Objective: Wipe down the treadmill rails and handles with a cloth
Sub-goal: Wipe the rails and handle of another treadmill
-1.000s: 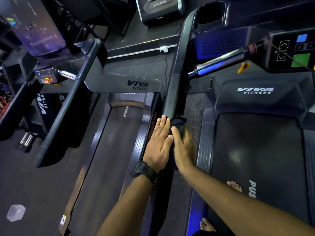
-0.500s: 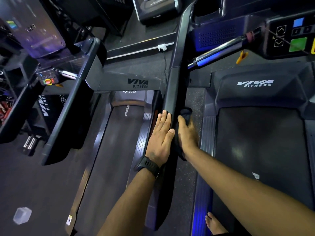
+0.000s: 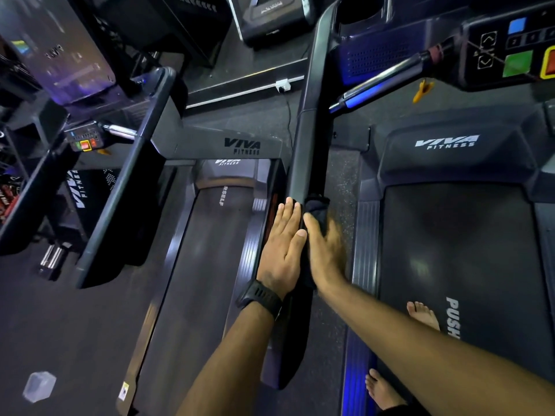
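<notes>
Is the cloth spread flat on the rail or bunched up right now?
Bunched. The cloth sits as a wadded lump against the rail, under the right hand, whose grip is blurred.

I see a black cloth (image 3: 316,207) and a black rail (image 3: 312,130). The watch (image 3: 260,297) is black too. I see a green button (image 3: 517,63) and a blue button (image 3: 517,25). The floor (image 3: 342,175) is grey with specks.
</notes>
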`<state>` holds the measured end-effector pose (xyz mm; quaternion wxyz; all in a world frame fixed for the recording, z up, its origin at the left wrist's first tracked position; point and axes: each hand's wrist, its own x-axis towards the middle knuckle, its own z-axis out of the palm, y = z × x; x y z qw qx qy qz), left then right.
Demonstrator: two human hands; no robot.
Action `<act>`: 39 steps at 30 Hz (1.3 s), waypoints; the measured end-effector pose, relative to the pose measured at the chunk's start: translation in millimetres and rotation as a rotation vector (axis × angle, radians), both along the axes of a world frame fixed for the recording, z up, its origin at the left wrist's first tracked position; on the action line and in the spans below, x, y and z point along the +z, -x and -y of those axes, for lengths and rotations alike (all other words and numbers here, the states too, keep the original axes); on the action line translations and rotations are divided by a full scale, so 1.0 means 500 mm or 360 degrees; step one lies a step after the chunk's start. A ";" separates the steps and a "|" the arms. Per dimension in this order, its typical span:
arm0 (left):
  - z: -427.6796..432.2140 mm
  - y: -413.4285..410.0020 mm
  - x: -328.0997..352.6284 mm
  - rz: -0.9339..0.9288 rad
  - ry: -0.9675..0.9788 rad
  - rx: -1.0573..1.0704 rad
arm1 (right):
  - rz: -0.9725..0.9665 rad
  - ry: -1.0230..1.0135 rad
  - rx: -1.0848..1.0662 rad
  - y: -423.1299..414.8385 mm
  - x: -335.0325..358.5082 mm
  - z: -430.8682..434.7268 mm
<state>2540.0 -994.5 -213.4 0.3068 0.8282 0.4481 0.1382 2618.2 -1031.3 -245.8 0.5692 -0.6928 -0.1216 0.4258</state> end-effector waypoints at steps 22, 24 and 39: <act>0.032 0.030 -0.002 0.0001 0.0021 0.0004 | 0.0166 -0.0049 0.0043 0.028 0.001 0.032; 0.038 0.032 -0.004 -0.0005 0.0022 -0.0015 | 0.0059 0.0085 0.0030 0.006 -0.007 0.019; 0.067 0.060 -0.002 -0.0020 0.0013 -0.0008 | 0.0012 0.0177 0.0074 0.068 -0.005 0.089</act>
